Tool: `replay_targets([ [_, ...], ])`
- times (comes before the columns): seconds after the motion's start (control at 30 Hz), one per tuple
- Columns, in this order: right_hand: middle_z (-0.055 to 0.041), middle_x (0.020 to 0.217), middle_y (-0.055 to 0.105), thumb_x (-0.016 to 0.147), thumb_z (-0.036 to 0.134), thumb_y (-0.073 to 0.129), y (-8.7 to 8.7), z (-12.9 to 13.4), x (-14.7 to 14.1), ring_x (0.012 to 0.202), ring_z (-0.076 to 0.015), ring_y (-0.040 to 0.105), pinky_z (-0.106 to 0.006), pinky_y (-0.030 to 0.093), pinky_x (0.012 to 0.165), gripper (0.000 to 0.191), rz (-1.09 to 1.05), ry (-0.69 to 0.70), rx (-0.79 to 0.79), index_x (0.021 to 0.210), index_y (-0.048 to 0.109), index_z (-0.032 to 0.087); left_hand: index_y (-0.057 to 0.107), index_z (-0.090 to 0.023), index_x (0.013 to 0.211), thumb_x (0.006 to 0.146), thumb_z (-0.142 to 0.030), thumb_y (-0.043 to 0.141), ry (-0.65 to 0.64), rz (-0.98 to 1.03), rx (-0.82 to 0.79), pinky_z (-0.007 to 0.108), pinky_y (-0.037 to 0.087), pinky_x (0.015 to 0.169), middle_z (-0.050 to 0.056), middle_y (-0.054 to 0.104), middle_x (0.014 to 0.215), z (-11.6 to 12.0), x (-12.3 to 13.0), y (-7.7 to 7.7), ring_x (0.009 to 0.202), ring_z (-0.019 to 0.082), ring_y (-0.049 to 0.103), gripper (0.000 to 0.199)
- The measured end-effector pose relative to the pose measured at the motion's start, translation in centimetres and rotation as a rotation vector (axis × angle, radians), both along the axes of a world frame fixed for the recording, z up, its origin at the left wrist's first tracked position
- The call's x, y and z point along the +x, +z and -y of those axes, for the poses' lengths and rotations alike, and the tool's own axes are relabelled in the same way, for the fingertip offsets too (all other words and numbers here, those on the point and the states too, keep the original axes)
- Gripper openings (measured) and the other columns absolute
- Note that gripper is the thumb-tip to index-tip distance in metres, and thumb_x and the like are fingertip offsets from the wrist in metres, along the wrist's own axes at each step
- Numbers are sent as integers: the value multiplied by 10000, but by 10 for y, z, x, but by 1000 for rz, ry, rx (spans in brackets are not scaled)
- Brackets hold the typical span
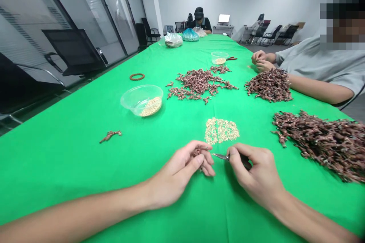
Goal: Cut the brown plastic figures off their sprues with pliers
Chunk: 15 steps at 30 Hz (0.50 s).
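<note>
My left hand (pixel 188 167) is curled around a small reddish-brown piece (pixel 197 152), mostly hidden by the fingers. Just to its right, my right hand (pixel 256 171) grips dark pliers (pixel 222 157) whose thin tip points at the left fingertips. Something tiny and pale shows at the tip. Beyond both hands, many small golden bits (pixel 222 130) lie spread in a flat patch on the green cloth (pixel 114 182). A clear plastic bowl (pixel 131 98) at the left holds more golden bits. One brown piece (pixel 110 136) lies alone in front of that bowl.
Brown pieces form a scattered heap (pixel 196 82) in the middle and a large pile (pixel 330 140) at the right. A person (pixel 319 60) sits at the right behind another pile (pixel 269 84). Farther back are a small bowl (pixel 219 59), a brown ring (pixel 137 76) and bags (pixel 173 40).
</note>
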State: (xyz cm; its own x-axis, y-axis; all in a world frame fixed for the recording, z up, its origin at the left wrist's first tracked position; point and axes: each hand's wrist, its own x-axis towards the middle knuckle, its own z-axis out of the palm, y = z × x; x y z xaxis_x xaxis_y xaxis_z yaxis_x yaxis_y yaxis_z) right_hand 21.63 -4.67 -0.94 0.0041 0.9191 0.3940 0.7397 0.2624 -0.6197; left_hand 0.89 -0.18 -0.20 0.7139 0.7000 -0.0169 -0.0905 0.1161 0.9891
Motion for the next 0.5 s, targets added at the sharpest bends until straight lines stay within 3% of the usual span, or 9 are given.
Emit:
replay_targets([
  [0.1,38,541,483,926,233,481,-1,2,-1,470,-78,409,-268,292,505,304,17,5,21,649,590,172,472,-117,1274,1004,-266,517,-11,47,-143,393,509,948,166,653,1191,3,3,-2,1058,216,673,313],
  [0.2,37,544,484,924,207,479,-1,4,-3,470,-78,413,-267,296,501,292,52,22,68,653,586,173,518,-122,1223,985,-242,567,-15,36,-215,405,507,982,179,652,1265,6,3,0,1127,233,666,271],
  [0.5,7,617,577,901,140,518,-1,10,-7,526,-101,504,-268,366,535,164,141,65,252,761,598,174,593,-111,1058,899,-307,695,35,-29,-269,363,570,850,138,764,1031,9,1,-4,937,215,740,272],
])
